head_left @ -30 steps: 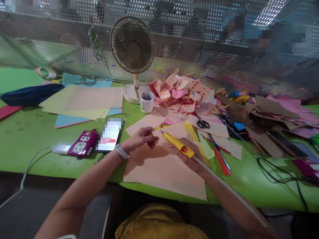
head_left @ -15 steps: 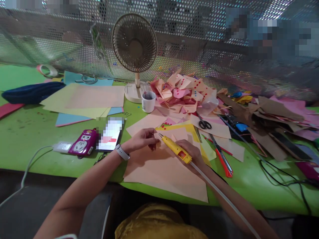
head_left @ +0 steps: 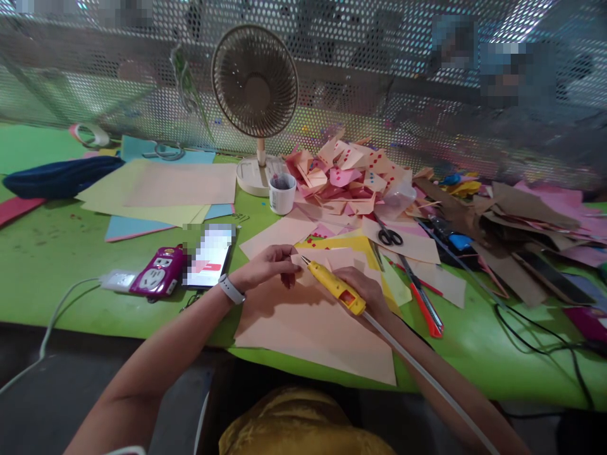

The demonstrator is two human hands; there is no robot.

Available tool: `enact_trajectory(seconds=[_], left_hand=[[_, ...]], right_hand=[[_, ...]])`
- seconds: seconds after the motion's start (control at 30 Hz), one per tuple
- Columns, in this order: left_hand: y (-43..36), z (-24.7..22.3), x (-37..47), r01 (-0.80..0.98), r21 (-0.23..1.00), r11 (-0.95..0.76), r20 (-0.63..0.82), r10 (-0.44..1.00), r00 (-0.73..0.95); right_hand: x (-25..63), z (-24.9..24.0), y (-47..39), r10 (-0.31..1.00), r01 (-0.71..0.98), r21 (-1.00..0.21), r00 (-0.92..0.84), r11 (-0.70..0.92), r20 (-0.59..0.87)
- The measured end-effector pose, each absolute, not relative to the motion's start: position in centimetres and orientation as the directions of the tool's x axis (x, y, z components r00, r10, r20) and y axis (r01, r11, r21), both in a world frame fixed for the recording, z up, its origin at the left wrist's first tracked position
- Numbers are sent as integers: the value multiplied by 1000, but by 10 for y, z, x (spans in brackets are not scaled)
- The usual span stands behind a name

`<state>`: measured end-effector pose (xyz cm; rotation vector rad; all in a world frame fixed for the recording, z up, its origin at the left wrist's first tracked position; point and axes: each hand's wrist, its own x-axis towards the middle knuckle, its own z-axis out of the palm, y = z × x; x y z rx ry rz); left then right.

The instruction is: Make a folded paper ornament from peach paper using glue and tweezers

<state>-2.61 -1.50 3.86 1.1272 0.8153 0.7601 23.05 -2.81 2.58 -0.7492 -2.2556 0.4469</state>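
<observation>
Head view, clock read around the tool. Right hand [head_left: 363, 287] has its fingers wrapped round a yellow pen-like tool [head_left: 337, 287], held over a peach sheet [head_left: 322, 344] on the green counter [head_left: 116, 316]. Metal tip points toward 10–11 o'clock; white tube [head_left: 427, 376] runs off its back end toward 5 o'clock, along the right forearm. Left hand [head_left: 275, 264] sits at 10 o'clock with fingers curled and close together, just beside the tip (can't tell if they pinch anything, too small). White watch [head_left: 231, 291] on that wrist. Around the tool: pile of cut paper pieces [head_left: 348, 170] at 12, many with red or blue dots; white cup [head_left: 283, 196] and, behind it, desk fan [head_left: 256, 95] at 11; phone [head_left: 213, 249] at 9 (screen blurred), purple socket block [head_left: 159, 272] farther out same way. Black-handled scissors [head_left: 390, 237] at 2, brown card scraps [head_left: 512, 218] well beyond. Red cutter [head_left: 427, 309] at 3, lying beside the right forearm.
</observation>
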Motion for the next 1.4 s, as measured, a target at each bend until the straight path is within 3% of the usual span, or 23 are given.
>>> enact_trajectory(seconds=[0.37,0.63,1.4], left_hand=[[-14,36,-28,-114,960,255,-163,842,514],[-13,37,-28,-98,964,245,-161,839,520],[-15,37,-29,-22,989,149,-114,835,538]], right_hand=[[232,24,-29,655,396,-538,-593,744,469],[231,26,-28,575,368,-448,-612,815,543],[236,22,-27,591,331,-520,-644,788,485]])
